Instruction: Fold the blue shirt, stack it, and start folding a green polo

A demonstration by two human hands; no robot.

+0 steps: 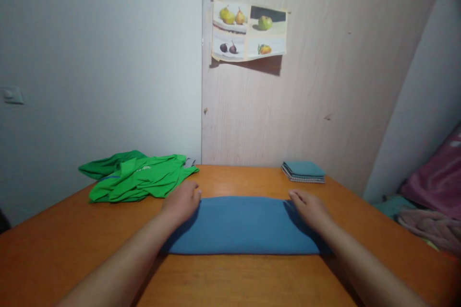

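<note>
A blue cloth, folded into a long flat strip, lies crosswise on the table in front of me. At its far left corner is my left hand, fingers curled and closed at the cloth's edge. My right hand is at the far right corner, thumb and fingers drawn together in a pinch there. My wrists and forearms cover the strip's two short ends. The fingertips' exact hold on the fabric is partly hidden.
A crumpled green garment lies at the table's back left. A small stack of folded cloths sits at the back right of the orange table. Fruit pictures hang on the wall. Pink fabric is heaped beyond the right edge.
</note>
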